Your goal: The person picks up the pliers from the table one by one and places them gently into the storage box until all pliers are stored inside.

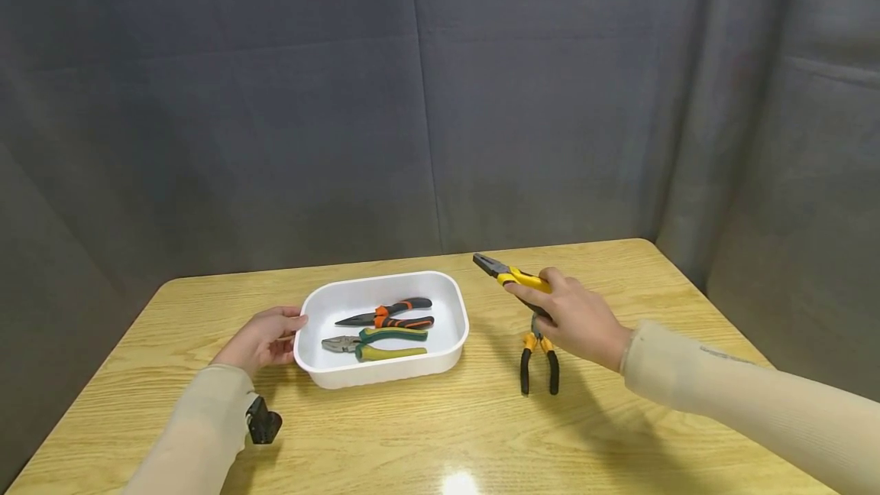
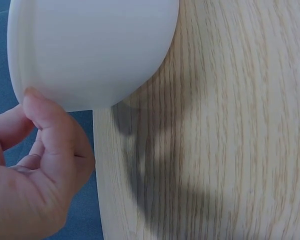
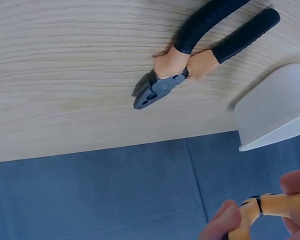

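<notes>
A: What is held by the right hand (image 1: pixel 580 321)?

B: The yellow pliers (image 1: pixel 510 276) are gripped by the handles, with fingers wrapped round them. They are held up off the table (image 1: pixel 412 434), to the right of the white tray (image 1: pixel 385 380).

A: And what is held by the left hand (image 1: pixel 257 338)?

B: The tray's left rim is pinched there, with thumb and fingers close together.

A: What can be seen in the tray?

B: The orange pliers (image 1: pixel 382 317) and, nearer the front, the green pliers (image 1: pixel 392 334). Both noses are pointed left.

A: How can this step be done well?

B: It seems the yellow pliers are being taken to the tray. They should be lifted well over the rim, so it is not bumped. The bare strip at the back looks best. They should be laid down softly, not dropped, and the tray should be held firm.

A: What about the other pliers (image 3: pixel 171 82)?

B: Those are found on the table, near the right hand. They should not be knocked.
</notes>
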Demonstrator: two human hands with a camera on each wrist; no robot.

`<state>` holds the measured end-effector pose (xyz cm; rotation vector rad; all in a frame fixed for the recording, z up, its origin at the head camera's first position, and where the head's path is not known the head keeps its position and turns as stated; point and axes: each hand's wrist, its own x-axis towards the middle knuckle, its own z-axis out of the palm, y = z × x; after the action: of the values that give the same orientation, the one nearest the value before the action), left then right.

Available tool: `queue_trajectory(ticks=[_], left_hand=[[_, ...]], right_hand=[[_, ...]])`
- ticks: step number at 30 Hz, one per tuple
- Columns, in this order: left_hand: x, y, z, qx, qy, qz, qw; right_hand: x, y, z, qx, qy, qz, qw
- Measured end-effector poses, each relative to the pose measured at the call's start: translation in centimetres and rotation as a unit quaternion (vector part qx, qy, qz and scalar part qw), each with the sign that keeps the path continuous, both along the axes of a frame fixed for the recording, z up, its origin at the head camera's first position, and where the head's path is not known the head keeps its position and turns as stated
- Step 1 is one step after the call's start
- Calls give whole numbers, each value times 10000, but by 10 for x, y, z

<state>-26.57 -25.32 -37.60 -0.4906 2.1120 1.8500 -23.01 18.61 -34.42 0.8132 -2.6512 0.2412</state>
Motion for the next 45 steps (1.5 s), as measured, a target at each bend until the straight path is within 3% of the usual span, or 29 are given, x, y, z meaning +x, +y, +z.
queue_trajectory(ticks=[45], left_hand=[[-1,1,1,-208,-57,-5,9998]], right_hand=[[-18,-69,8,425,469,1166,9912]])
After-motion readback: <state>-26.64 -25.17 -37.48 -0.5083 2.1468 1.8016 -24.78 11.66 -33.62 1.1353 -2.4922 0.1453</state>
